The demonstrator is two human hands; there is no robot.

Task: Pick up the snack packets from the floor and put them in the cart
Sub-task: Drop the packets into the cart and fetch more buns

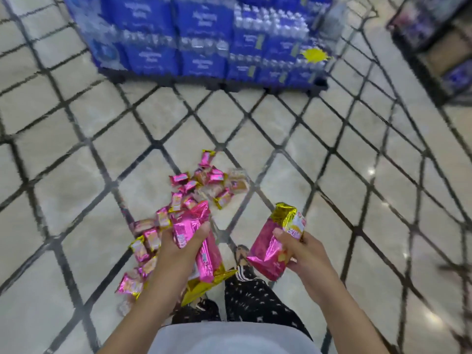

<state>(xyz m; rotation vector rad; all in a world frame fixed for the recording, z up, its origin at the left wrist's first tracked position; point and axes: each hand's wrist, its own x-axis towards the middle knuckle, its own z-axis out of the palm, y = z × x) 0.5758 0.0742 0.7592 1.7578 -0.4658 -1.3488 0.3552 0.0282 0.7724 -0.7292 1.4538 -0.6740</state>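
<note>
The left hand [177, 242] grips a bundle of pink packets [207, 254], the right hand [304, 251] one pink-and-gold packet [265, 249] — fingers [281, 233] curled round both. Small snack packets [178, 178] lie heaped below, blurred, partly hidden by the left hand — on cart mesh [158, 144] or floor [332, 139], cannot tell.

Blue water cases [153, 57]: white print, too blurred to read.
Yellow star tag [315, 54]: no legible text or number.
Pink packets [265, 249]: label patches and lettering blurred, nothing readable.
</note>
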